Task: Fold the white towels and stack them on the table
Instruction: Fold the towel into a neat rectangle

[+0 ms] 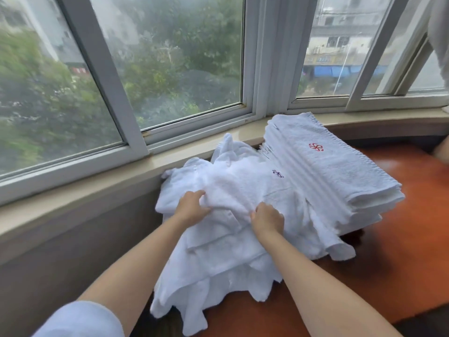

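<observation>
A loose heap of white towels (218, 259) lies on the left end of the reddish-brown table (393, 263), spilling over its near edge. To its right stands a neat stack of folded white towels (335, 176); the top one bears a red emblem. My left hand (190, 206) grips a bunched fold on top of the heap. My right hand (267, 218) pinches the same crumpled towel a little to the right. A dark emblem shows on the heap's upper towel.
A stone window sill (97, 183) runs behind the towels, with sliding windows (170, 57) above it. The table's right part (418, 195) shows bare wood. A white cloth (439, 32) hangs at the upper right edge.
</observation>
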`<action>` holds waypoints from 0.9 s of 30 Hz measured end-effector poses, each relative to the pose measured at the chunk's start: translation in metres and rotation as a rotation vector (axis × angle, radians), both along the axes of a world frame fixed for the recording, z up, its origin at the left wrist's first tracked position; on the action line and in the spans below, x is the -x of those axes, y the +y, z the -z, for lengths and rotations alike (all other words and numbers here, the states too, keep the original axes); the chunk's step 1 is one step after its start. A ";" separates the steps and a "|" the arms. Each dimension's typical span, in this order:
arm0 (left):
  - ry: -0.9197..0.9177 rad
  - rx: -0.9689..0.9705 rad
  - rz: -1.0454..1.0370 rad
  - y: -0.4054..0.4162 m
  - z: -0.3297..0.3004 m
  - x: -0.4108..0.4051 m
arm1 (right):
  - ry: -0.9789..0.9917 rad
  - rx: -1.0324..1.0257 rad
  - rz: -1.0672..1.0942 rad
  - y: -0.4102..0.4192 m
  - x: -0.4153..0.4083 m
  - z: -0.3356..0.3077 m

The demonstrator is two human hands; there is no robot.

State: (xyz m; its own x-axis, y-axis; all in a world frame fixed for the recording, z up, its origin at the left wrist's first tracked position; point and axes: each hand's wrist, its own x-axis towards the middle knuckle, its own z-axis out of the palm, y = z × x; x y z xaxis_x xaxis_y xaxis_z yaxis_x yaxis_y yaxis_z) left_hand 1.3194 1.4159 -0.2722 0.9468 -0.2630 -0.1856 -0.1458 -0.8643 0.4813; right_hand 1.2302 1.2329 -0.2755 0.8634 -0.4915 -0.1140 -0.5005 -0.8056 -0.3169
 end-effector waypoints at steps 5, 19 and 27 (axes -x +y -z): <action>0.052 0.297 -0.002 0.024 0.006 0.007 | -0.217 -0.293 0.173 0.029 0.001 -0.049; -0.045 0.735 0.005 0.051 -0.043 0.010 | -0.562 -0.642 0.271 0.103 0.030 -0.066; 0.347 1.095 0.282 0.044 -0.106 0.030 | -0.517 -0.931 -0.099 0.082 0.039 -0.077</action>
